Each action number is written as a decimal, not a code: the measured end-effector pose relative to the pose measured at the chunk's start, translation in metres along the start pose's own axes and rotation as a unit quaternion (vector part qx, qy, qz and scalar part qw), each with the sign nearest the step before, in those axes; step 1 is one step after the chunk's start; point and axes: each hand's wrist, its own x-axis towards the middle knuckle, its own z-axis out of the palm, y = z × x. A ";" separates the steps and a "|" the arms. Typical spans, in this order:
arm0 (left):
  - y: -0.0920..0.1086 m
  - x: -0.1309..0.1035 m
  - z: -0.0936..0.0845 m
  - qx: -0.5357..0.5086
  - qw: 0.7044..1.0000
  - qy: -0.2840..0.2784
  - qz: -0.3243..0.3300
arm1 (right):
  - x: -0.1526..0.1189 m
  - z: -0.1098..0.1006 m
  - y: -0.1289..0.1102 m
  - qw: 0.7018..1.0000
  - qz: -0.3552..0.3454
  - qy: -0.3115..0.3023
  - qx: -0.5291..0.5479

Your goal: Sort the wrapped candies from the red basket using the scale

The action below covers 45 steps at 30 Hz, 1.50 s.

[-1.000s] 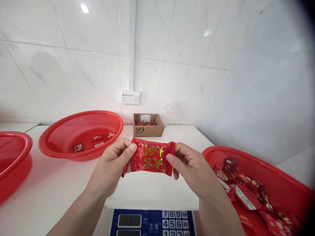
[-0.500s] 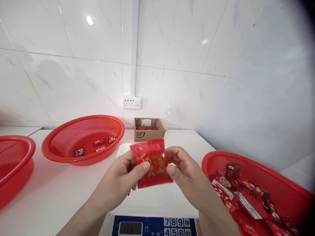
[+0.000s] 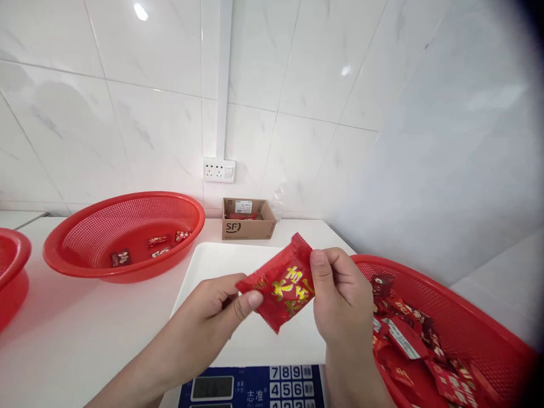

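1 red packet [image 3: 285, 288], gold-lettered, turned to a new slant since 0.5 s ago; left hand [image 3: 208, 320] and right hand [image 3: 345, 297] both pinching it, above the white scale pan [image 3: 216, 263]. Handling seems unfinished: not set down.

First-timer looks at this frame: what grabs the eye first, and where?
Probably the glossy red packet with gold characters, near the middle, held between the left hand and right hand above a white scale tray. Next, the big red baskets: the one at right heaped with wrapped packets, the one at back left holding just a few.
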 end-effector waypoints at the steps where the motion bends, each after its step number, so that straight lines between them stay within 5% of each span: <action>1: 0.000 0.000 0.000 -0.002 1.000 0.023 0.001 | 0.001 -0.001 0.000 1.000 0.011 -0.021 0.018; 7: 0.000 0.001 -0.005 0.029 0.999 0.031 0.020 | 0.008 -0.007 0.004 0.981 0.037 -0.169 0.091; 16: 0.000 0.003 0.000 0.001 0.999 0.031 0.015 | 0.002 -0.002 0.005 0.995 0.029 -0.070 0.062; 20: 0.001 0.002 0.005 0.014 1.000 -0.016 0.022 | 0.001 0.001 0.002 0.997 0.027 0.003 0.079; 32: -0.003 0.002 0.003 -0.060 0.997 -0.051 -0.013 | 0.010 -0.004 0.017 0.953 0.122 -0.109 0.255; 37: -0.008 0.002 0.000 -0.051 0.998 -0.021 -0.018 | 0.011 -0.008 0.014 0.955 0.101 -0.156 0.230; 45: -0.007 0.005 -0.004 -0.020 0.997 0.066 0.029 | 0.005 -0.007 0.005 0.978 0.083 -0.130 0.140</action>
